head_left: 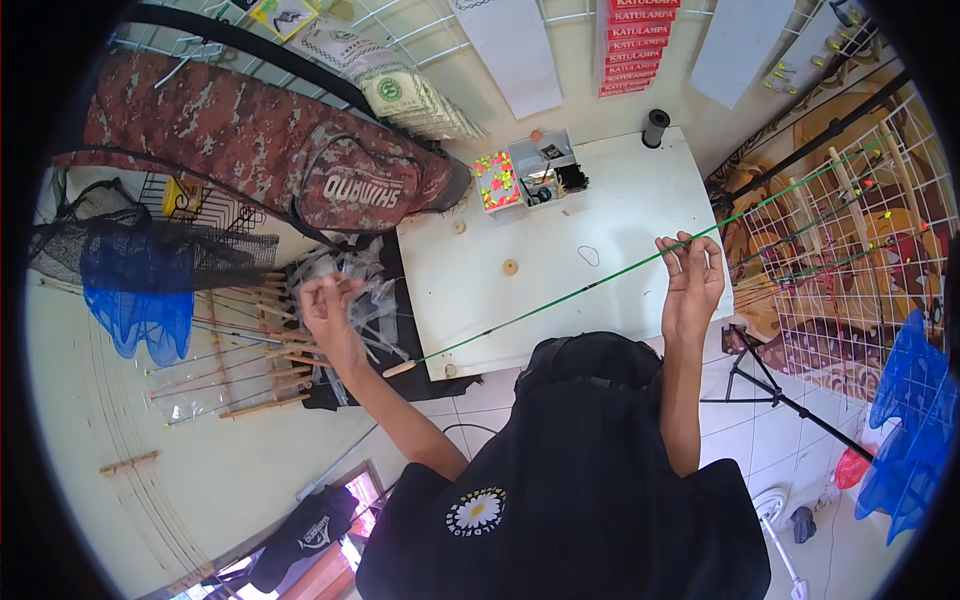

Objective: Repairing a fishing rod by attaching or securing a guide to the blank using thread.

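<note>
A long thin green rod (560, 297) with a pale wooden handle end at its lower left runs diagonally over the white table (620, 200). My right hand (690, 280) is raised at the table's right edge, with its fingertips pinched on the rod. My left hand (328, 310) is lifted to the left of the table over a heap of clear plastic sleeves (370, 285), fingers curled; it looks to pinch a clear sleeve, though this is hard to tell.
On the table stand a small compartment box (525, 175) with bright bits, a black spool (655, 127) and small wooden discs. A camouflage rod bag (250, 150) lies left. Wooden-handled rods (250, 350) lie beside blue nets (140, 290). A wire rack (860, 230) with rods stands right.
</note>
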Motion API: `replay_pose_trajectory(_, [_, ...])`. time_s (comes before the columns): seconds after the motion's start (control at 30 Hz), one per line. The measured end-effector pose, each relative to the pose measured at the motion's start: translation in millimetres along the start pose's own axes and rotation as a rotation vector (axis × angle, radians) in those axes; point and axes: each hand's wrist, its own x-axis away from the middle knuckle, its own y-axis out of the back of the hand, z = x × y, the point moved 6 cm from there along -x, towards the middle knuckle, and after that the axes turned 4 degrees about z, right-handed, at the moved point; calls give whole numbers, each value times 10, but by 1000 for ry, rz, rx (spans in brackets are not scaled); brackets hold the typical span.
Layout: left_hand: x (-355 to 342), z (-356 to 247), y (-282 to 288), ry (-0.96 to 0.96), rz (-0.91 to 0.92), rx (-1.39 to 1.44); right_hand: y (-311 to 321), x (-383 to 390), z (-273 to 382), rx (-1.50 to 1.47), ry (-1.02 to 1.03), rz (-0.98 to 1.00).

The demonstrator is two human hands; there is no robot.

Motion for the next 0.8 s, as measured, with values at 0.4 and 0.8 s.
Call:
replay_pose_trajectory(0.4, [590, 1046, 952, -8, -292, -1157, -137, -57, 7, 59, -20, 54])
replay_pose_trajectory(0.8, [1100, 171, -2498, 113, 959, -302, -389, -25, 152, 102, -72, 148])
